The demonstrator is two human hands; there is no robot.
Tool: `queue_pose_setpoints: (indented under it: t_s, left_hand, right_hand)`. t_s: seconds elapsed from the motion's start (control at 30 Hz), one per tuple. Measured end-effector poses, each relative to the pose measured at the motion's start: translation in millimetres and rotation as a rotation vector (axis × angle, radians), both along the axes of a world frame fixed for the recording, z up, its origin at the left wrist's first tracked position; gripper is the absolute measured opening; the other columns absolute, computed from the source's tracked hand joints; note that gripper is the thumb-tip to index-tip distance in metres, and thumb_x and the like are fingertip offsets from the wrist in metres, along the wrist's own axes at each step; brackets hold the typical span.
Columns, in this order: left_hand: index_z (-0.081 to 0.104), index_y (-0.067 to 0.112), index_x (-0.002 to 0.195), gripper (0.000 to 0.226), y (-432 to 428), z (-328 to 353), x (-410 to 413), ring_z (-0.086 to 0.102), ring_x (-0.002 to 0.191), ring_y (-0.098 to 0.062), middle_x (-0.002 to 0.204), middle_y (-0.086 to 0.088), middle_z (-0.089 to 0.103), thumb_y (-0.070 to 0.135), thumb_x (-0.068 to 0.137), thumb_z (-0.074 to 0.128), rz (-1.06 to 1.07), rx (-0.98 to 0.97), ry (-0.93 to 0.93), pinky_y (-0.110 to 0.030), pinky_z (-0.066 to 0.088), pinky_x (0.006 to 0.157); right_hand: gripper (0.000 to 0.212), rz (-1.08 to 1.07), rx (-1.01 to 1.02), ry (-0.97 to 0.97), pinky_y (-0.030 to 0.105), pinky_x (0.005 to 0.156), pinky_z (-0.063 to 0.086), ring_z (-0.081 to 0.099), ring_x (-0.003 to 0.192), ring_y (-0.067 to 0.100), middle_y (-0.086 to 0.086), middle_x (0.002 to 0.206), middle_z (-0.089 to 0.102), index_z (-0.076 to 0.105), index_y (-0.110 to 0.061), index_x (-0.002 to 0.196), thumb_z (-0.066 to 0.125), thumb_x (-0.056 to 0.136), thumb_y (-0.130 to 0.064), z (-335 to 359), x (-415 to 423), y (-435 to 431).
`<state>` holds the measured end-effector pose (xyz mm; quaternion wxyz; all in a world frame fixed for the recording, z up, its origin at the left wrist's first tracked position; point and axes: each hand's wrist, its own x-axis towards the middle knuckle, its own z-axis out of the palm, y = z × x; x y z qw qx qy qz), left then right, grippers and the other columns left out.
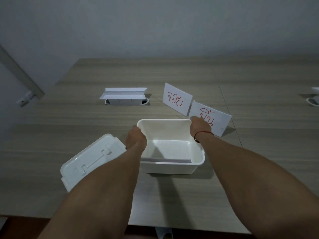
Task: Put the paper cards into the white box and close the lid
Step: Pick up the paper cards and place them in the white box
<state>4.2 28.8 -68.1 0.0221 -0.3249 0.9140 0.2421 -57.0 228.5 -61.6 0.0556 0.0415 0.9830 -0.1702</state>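
White plastic formed the open box, which stood on the wood-grain desk near its front edge, with its lid lying flat on the desk just to the left. One paper card lay inside the box against the near wall. The left hand rested at the far-left rim of the box, knuckles toward the camera; whether its fingers gripped the rim could not be told. The right hand was at the far-right corner of the box, touching the lower-left edge of a standing card bearing red handwriting; the fingers were hidden behind the hand, so the grip could not be confirmed. A red string bracelet circled the right wrist. A second standing card, also marked in red, stood just beyond and to the left of the first. A white power-socket unit with its flap raised was set into the desk farther back on the left.
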Motion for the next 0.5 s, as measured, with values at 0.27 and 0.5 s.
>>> queue_pose_setpoints:
  t_s: [0.27,0.5]
  left_hand:
    - [0.052,0.003,0.125,0.033,-2,-2,-51,0.06,0.113,-0.036,0.123,-0.02,0.061,0.02,0.102,0.034,0.007,0.019,0.033,-0.041,0.048,0.088]
    - [0.051,0.003,0.123,0.036,-2,-9,-65,0.06,0.109,-0.038,0.119,-0.021,0.062,0.023,0.101,0.033,-0.005,0.002,0.059,-0.039,0.046,0.081]
  right_hand:
    - [0.027,-0.171,-0.022,0.243,0.042,0.092,0.042,0.054,0.111,0.034,0.018,0.116,0.061,0.061,-0.004,0.107,0.041,0.093,-0.016,12,-58,12]
    - [0.029,-0.206,0.187,0.073,0.043,0.103,0.039,0.053,0.118,0.033,0.014,0.124,0.059,0.057,-0.012,0.118,0.052,0.089,-0.013,-7,-64,46]
